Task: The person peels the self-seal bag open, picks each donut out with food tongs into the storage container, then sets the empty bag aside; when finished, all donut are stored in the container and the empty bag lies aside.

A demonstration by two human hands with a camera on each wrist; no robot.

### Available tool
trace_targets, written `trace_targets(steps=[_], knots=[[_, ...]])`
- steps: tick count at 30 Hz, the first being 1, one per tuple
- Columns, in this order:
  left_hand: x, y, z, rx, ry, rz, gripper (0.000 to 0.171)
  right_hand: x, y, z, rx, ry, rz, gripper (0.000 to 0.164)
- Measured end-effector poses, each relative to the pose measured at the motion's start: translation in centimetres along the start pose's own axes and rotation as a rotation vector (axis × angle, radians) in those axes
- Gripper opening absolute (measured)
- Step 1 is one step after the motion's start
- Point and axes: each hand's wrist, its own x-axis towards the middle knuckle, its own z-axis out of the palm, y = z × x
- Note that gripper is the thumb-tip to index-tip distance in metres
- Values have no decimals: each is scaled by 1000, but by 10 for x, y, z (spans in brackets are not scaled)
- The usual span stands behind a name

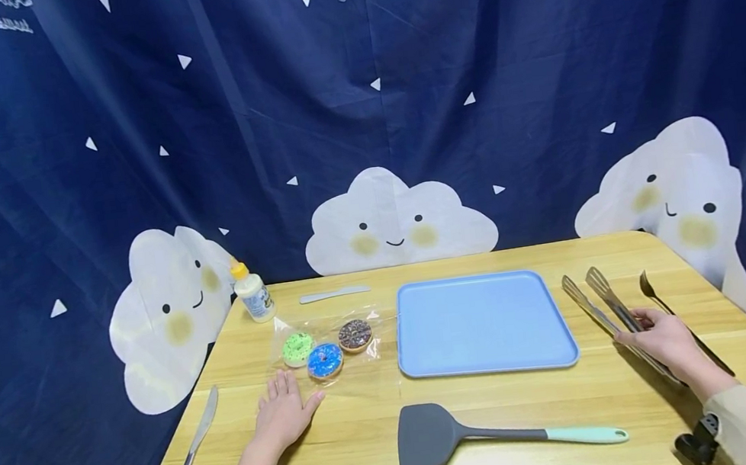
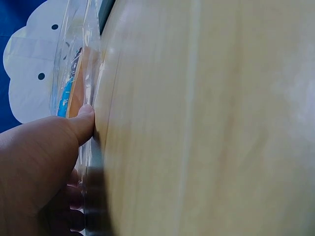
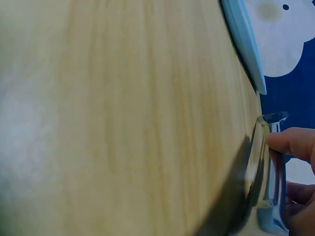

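Note:
My left hand (image 1: 284,413) lies palm down with its fingers straight, at the near left edge of a clear plastic sheet or bag (image 1: 369,382). On or in that plastic are a green doughnut (image 1: 298,348), a blue doughnut (image 1: 325,361) and a chocolate-brown one (image 1: 355,335). The left wrist view shows my thumb (image 2: 84,120) against the plastic. At the right side, my right hand (image 1: 665,341) grips metal tongs (image 1: 620,312) between thumb and fingers. Their spread ends point away from me. Close up, the tongs (image 3: 273,182) appear at the right wrist view's edge.
A blue tray (image 1: 488,367) occupies the middle. Nearer lies a grey spatula (image 1: 431,437) with a mint handle. A dark spoon (image 1: 657,297) is right of the tongs. Leftward are a table knife (image 1: 194,452), a pale spreader (image 1: 334,294) and a yellow-capped glue bottle (image 1: 256,298).

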Motion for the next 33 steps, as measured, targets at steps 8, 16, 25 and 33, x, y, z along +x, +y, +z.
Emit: trace_targets(steps=[8, 16, 25, 33], knots=[[1, 2, -2, -4, -3, -1, 88, 0, 4, -1, -84, 64, -17, 63], [1, 1, -2, -1, 0, 1, 88, 2, 5, -6, -151, -6, -45, 78], [1, 2, -2, 10, -10, -6, 89, -1, 5, -4, -154, 69, -72, 65], [1, 1, 0, 9, -21, -6, 89, -7, 2, -3, -31, 77, -86, 58]])
